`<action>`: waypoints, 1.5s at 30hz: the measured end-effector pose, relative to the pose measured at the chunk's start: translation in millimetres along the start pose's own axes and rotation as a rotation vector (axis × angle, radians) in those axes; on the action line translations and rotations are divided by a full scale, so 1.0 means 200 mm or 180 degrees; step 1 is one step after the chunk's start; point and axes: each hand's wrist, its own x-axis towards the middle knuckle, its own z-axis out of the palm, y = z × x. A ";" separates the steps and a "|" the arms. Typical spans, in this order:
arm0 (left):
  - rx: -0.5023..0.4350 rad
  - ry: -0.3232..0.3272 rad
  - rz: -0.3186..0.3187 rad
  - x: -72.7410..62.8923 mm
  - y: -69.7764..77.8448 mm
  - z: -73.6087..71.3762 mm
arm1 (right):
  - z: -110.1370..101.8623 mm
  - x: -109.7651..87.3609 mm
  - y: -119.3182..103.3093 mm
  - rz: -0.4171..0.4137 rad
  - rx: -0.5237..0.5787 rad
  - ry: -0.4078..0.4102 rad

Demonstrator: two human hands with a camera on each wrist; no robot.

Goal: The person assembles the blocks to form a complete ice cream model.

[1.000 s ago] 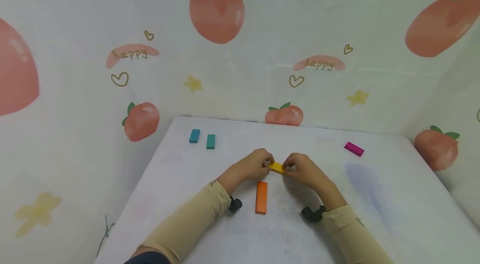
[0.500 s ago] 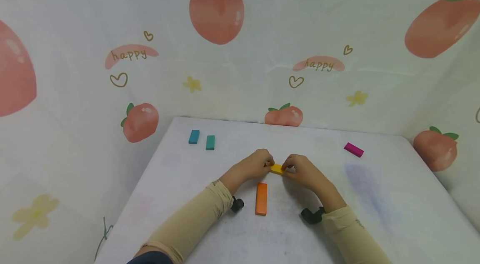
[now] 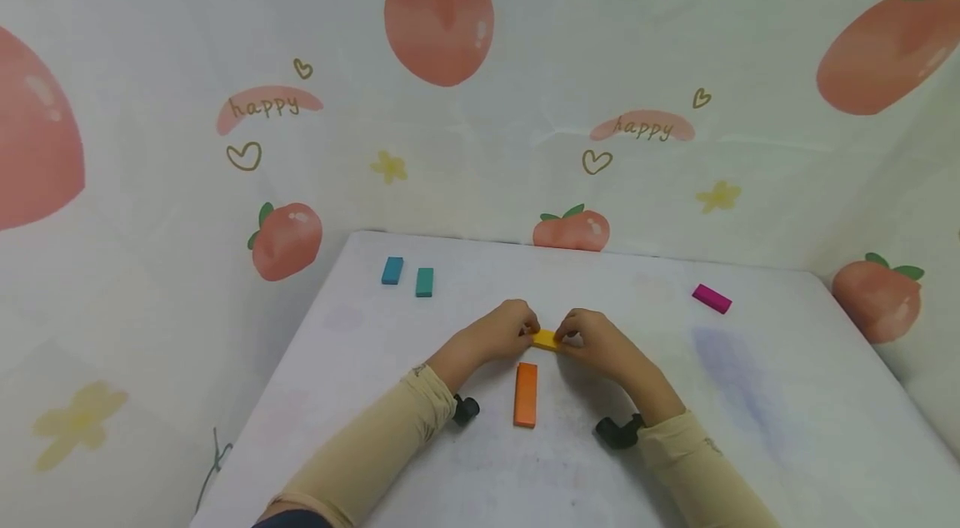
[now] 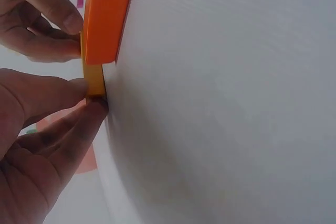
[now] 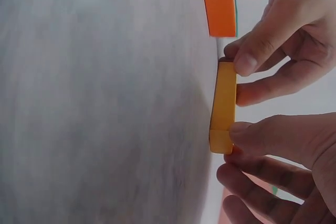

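Blocks: five in all; one yellow block (image 3: 544, 340), one orange block (image 3: 526, 396), one blue block (image 3: 392, 271), one teal block (image 3: 424, 282), one magenta block (image 3: 712, 299). Grips: two, left grip (image 3: 501, 331) and right grip (image 3: 602, 342), both bare human hands. Beige sleeves (image 3: 367, 449): two. Dark cuff (image 3: 296, 520): one, left arm. Small black devices (image 3: 618, 433) at wrists: two. Bench (image 3: 487, 478): one. On patterned cloth (image 3: 510, 136) behind: six red fruits (image 3: 439, 26), cut-off ones included; three yellow flowers (image 3: 389, 166); two "happy" banners (image 3: 270, 105); four gold hearts (image 3: 597, 171) shown whole. Thin cord (image 3: 217, 461) at left side: one.
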 end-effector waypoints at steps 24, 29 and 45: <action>-0.0084 0.0030 -0.0154 -0.17 0.00 0.00 | 0.06 -0.02 -0.10 -0.0204 0.0031 -0.0067; -0.0078 0.0035 -0.0173 -0.19 0.01 0.00 | 0.06 -0.04 -0.12 -0.0127 0.0051 -0.0096; -0.0008 0.0075 -0.0176 -0.21 0.03 0.01 | 0.07 -0.06 -0.13 -0.0153 0.0078 -0.0080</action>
